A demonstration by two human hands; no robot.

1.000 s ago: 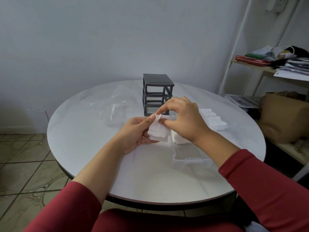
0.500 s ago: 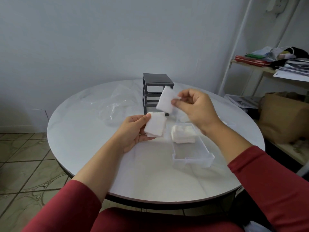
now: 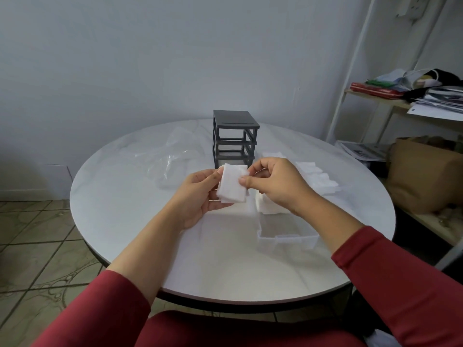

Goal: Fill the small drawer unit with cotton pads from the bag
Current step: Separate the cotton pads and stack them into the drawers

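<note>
Here, both hands meet on a small stack of white square cotton pads (image 3: pixel 231 187), held upright between them above the round white marble-patterned table (image 3: pixel 125 209). The left hand (image 3: pixel 198 196) grips the stack from its left side, fingers curled behind it and thumb on the near face. The right hand (image 3: pixel 278 186) pinches the stack's right edge between thumb and forefinger, its other fingers loosely curled.

Just below and behind the right hand lies a clear plastic drawer (image 3: pixel 288 240), pulled out of its unit. A pile of white pads (image 3: pixel 268 209) fills its far end, while the near end looks bare. Beyond the right hand's knuckles a second clear drawer (image 3: pixel 317 179) appears full of pads. Straight ahead of both hands stands the dark grey plastic drawer frame (image 3: pixel 235 139), its slots open. The crumpled clear plastic bag (image 3: pixel 172 156) lies beyond the left hand.

The step in hand seems to be squaring up, or thinning, a batch before loading it. The next move probably calls for lowering the stack flat into the bare near end of the drawer under the right hand, keeping its edges aligned so the drawer can slide back into the frame.
</note>
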